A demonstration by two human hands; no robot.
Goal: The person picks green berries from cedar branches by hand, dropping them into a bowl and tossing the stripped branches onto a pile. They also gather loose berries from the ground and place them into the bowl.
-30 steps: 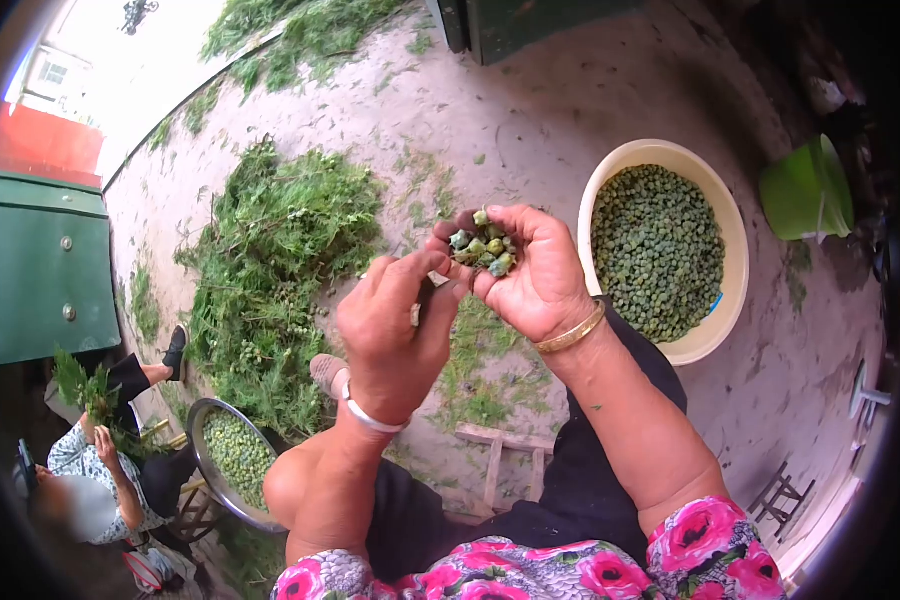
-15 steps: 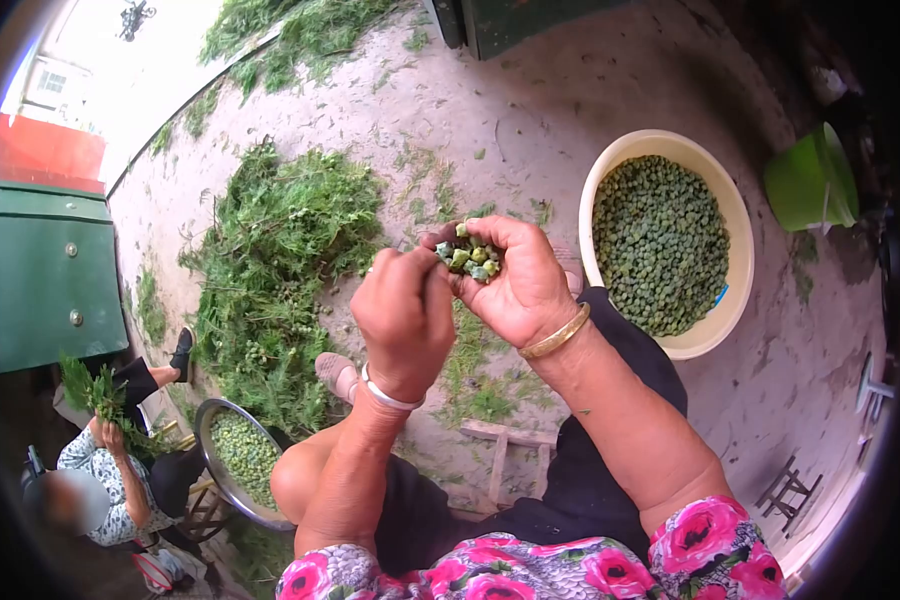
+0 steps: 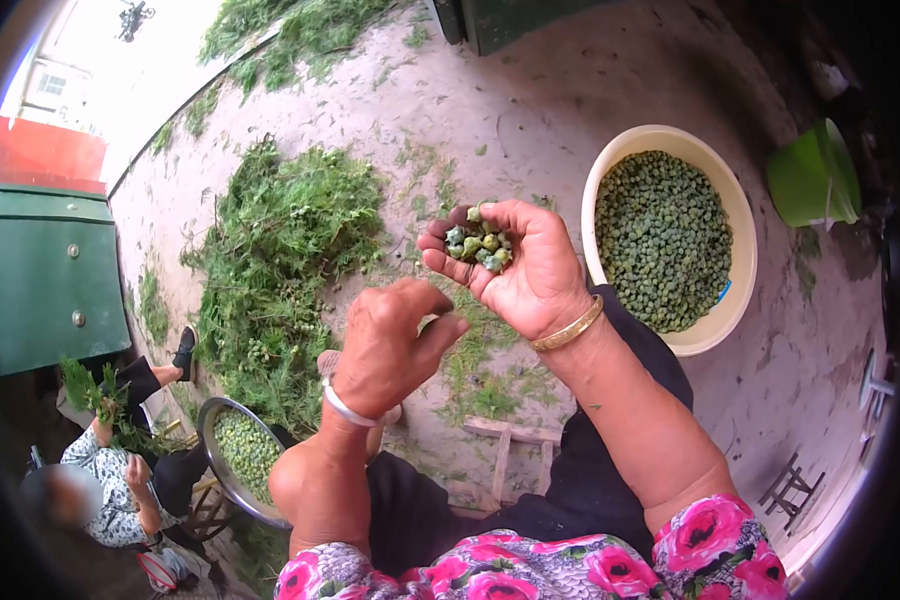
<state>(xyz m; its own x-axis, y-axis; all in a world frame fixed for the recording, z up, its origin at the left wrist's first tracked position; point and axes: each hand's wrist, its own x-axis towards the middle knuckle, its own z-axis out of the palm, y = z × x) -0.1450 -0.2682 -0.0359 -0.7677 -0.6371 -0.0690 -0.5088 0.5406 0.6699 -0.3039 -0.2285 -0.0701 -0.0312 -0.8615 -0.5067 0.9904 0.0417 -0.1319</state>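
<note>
My right hand (image 3: 525, 265), with a gold bracelet at the wrist, is cupped palm-up in the middle of the view. Several small blue-green and yellowish conifer cones (image 3: 488, 247) lie in its palm and fingers, one of them by the thumb tip. Just below and to the left is my left hand (image 3: 395, 335), wearing a silver bracelet. Its fingers are loosely curled, its thumb is apart from the index finger, and nothing shows between them. The two hands are not touching.
A cream basin (image 3: 745, 240) full of green cones stands at the right, near a green bucket (image 3: 815, 180). Cut conifer branches (image 3: 280, 250) are heaped on the floor at left. A metal bowl (image 3: 210, 440) of cones sits by a person (image 3: 115, 485) holding a sprig.
My left hand has drawn away from the right hand, down and left, and its thumb has parted from the index finger. My right hand has shifted slightly right, still cupping the cones.
</note>
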